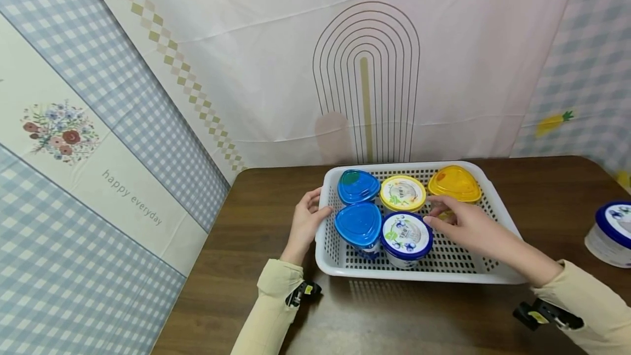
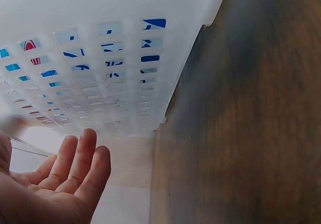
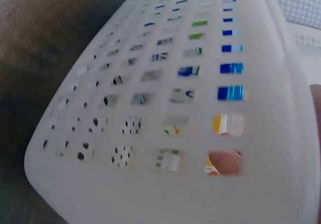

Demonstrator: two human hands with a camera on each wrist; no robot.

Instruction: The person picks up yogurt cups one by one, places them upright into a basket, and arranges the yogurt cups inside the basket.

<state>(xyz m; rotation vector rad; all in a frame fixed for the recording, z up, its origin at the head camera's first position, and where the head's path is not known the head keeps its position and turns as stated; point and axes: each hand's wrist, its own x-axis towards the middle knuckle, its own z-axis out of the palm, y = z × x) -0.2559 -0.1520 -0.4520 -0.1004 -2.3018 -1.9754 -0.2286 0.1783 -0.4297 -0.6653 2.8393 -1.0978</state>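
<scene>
A white perforated basket (image 1: 394,275) holds several lidded tubs. My left hand (image 1: 307,222) is at its left end, thumb at the rim; in the left wrist view the fingers (image 2: 83,163) are loosely extended beside the basket wall. My right hand (image 1: 465,223) reaches over the basket's right side, thumb and fingers apart. Its thumb tip is right at the rim of a round tub with a dark blue lid (image 1: 406,234), its fingers close to a round yellow-lidded tub (image 1: 402,193). Behind the hand sits a rounded-triangular yellow-lidded tub (image 1: 454,182). Two blue rounded-triangular lids (image 1: 358,186) line the left side.
Another round tub with a dark blue lid (image 1: 611,234) stands on the brown table (image 1: 236,267) at the far right. A patterned cloth (image 1: 276,70) hangs behind the table, and blue checked cloth (image 1: 123,97) covers the left.
</scene>
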